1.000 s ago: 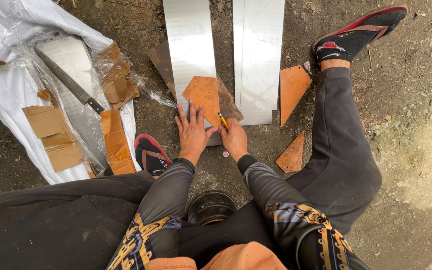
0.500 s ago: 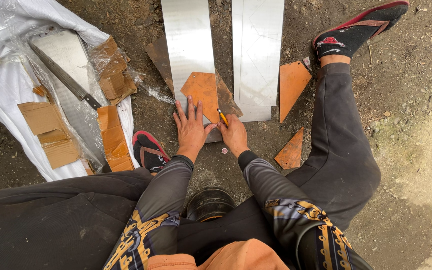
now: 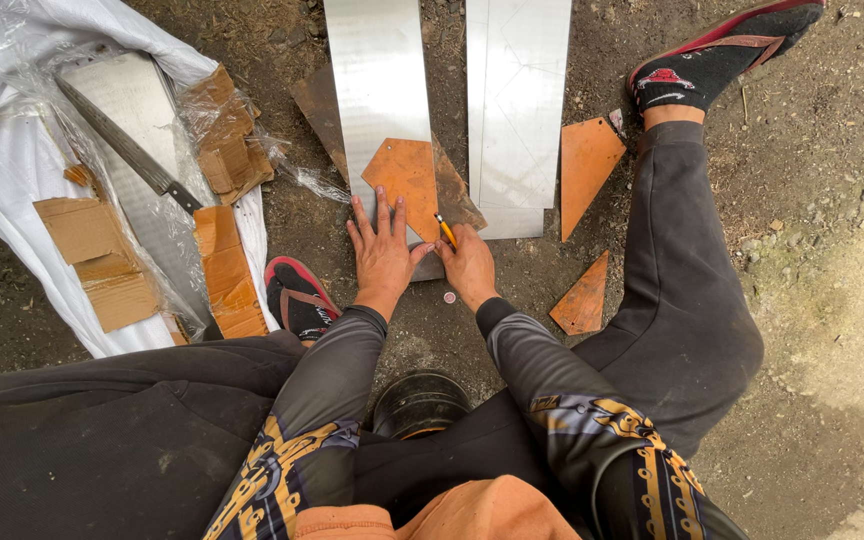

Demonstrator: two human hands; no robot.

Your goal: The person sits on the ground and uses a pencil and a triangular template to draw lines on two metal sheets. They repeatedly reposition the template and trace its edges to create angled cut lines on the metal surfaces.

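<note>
**Template Pinned, Outline Under Way**

While the orange template (image 3: 407, 180) is pressed flat on the metal sheet (image 3: 377, 80) by the open left hand (image 3: 384, 255), a pencil (image 3: 446, 231) is pinched in the right hand (image 3: 468, 268) at its lower edge; tracing seems unfinished; left of the grip, cardboard pieces (image 3: 92, 255) are held in white plastic wrapping (image 3: 12, 190).

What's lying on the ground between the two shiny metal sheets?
Nothing: in the head view, only a narrow strip of bare dirt separates the left shiny metal sheet from the right shiny metal sheet.
</note>
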